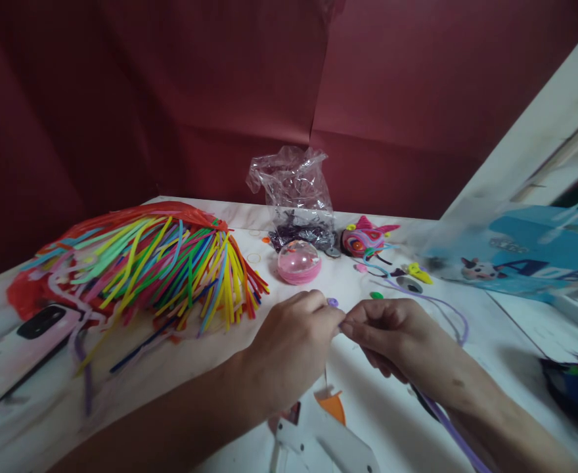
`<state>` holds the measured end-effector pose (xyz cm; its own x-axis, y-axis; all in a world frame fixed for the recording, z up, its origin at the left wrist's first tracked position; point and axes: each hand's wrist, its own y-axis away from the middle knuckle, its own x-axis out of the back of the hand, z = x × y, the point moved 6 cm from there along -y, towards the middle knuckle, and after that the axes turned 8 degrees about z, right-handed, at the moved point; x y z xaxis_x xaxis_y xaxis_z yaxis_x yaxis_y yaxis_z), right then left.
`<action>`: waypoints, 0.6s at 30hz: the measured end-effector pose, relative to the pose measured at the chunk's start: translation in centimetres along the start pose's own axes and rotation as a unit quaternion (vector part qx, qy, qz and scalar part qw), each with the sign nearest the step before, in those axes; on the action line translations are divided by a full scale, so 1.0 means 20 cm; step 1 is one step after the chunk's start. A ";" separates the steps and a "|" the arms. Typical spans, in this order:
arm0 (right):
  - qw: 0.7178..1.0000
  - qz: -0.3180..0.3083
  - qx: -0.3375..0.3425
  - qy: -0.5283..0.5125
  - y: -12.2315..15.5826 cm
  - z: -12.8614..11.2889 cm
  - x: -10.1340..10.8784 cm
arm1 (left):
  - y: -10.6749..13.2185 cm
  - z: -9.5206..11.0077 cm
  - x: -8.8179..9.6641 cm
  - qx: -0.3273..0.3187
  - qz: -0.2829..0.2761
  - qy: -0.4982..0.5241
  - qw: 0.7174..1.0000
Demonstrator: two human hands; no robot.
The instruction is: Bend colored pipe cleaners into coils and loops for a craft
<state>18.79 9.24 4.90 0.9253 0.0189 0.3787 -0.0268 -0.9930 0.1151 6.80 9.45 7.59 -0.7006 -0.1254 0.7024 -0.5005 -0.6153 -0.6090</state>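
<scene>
My left hand and my right hand meet over the middle of the table, fingertips touching. Both are closed in a pinch on something small that the fingers hide. Just beyond them lie a small purple piece and a green piece. Under my left hand rests a white tool with an orange trigger, which looks like a hot glue gun. From behind my right forearm runs a purple pipe cleaner.
Colourful pipe cleaners spill from red wrapping at left, beside a phone. Farther back stand a pink-and-clear capsule, a clear plastic bag with dark pieces, and a pink swirled figure. At right is a blue printed package.
</scene>
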 end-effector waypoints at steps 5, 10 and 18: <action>0.999 -0.013 -0.006 -0.048 0.01 -0.01 0.00 | 0.00 0.03 0.05 -0.044 0.077 0.011 0.996; 0.984 -0.085 -0.021 -0.157 0.02 -0.03 -0.03 | 0.00 0.02 0.08 -0.009 0.160 0.152 0.975; 0.953 -0.114 -0.028 -0.280 0.07 -0.06 -0.08 | 0.03 -0.01 0.09 0.116 0.218 0.297 0.922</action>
<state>16.87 8.03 5.66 0.9657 0.1527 -0.2098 0.1935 -0.9625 0.1901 5.20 8.94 8.37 -0.9991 0.0071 0.0415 -0.0321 -0.7656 -0.6425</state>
